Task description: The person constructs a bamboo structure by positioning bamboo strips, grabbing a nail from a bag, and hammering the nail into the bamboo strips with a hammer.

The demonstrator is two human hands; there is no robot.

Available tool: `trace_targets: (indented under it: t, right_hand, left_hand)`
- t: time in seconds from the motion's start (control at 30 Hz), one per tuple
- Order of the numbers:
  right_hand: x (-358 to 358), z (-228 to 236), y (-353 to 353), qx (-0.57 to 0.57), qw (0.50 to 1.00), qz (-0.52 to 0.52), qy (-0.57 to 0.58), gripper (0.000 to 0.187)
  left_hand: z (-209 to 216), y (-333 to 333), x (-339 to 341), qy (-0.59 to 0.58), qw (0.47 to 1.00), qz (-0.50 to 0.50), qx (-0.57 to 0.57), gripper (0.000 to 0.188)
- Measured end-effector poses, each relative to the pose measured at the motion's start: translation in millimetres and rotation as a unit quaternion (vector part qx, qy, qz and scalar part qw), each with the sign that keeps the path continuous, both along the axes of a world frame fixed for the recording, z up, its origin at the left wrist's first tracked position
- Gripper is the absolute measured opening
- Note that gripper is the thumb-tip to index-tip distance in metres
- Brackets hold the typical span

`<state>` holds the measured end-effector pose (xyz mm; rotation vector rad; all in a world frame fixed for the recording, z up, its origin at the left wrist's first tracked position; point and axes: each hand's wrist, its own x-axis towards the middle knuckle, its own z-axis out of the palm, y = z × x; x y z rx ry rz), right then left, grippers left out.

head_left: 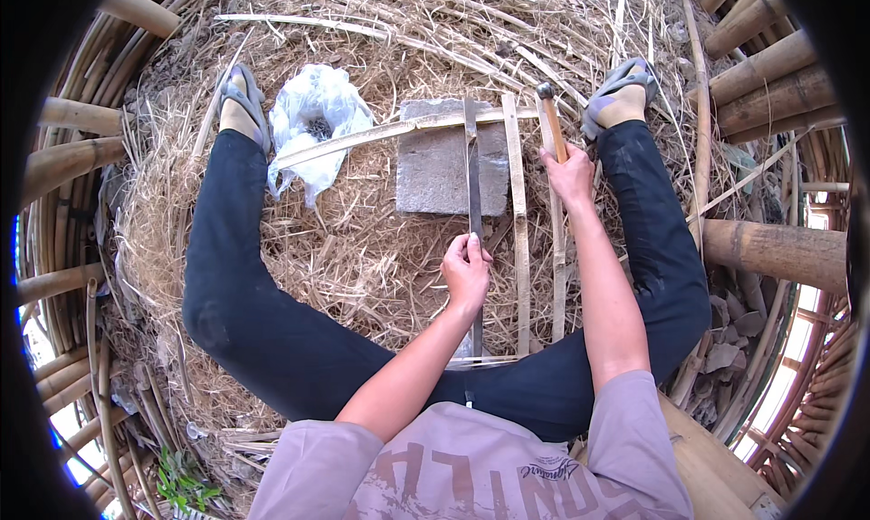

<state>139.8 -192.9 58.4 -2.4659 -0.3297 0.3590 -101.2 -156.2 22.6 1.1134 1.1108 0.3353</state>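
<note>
My right hand [571, 175] is closed round the wooden handle of a hammer [555, 126], whose small metal head points away from me. In my left hand [467, 268] I pinch a long, dark, flat strip [474, 189]; whether it is bamboo or metal I cannot tell. Its far end lies over a grey stone block [430, 180] and meets a pale bamboo strip [390, 132] that crosses the block's far part. Two more split bamboo strips, a near one [519, 230] and another [557, 266] beneath my right forearm, lie lengthwise to the right of the block.
A white translucent plastic bag [313, 103] with small dark bits inside sits left of the block, under the crossing strip's end. Dry straw and shavings [353, 248] cover the ground between my outstretched legs. Bamboo poles [775, 253] stand along both sides.
</note>
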Motion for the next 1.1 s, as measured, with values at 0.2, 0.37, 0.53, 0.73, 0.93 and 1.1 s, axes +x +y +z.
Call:
trace_targets:
  t: [0.2, 0.37, 0.53, 0.73, 0.93, 1.1]
  right_hand:
    - [-1, 3, 1, -0.008, 1.0, 0.004, -0.01, 0.041]
    - [0, 3, 0, -0.01, 1.0, -0.001, 0.0, 0.041]
    - [-2, 5, 2, -0.002, 1.0, -0.002, 0.002, 0.041]
    - [-3, -2, -2, 0.004, 0.999, 0.004, -0.033, 0.037]
    - [-4, -4, -3, 0.019, 1.0, -0.005, -0.019, 0.036]
    - [-5, -1, -1, 0.008, 1.0, -0.005, -0.01, 0.037]
  left_hand:
    - [-4, -3, 0, -0.001, 1.0, 0.023, 0.018, 0.028]
    - [-1, -2, 1, -0.005, 1.0, 0.022, 0.004, 0.028]
    - [-7, -2, 1, -0.008, 1.0, 0.009, 0.017, 0.026]
    - [-2, -2, 4, -0.023, 1.0, -0.002, -0.005, 0.026]
    - [-5, -2, 4, -0.009, 1.0, -0.004, 0.003, 0.026]
    - [-8, -3, 6, -0.011, 1.0, -0.002, 0.019, 0.026]
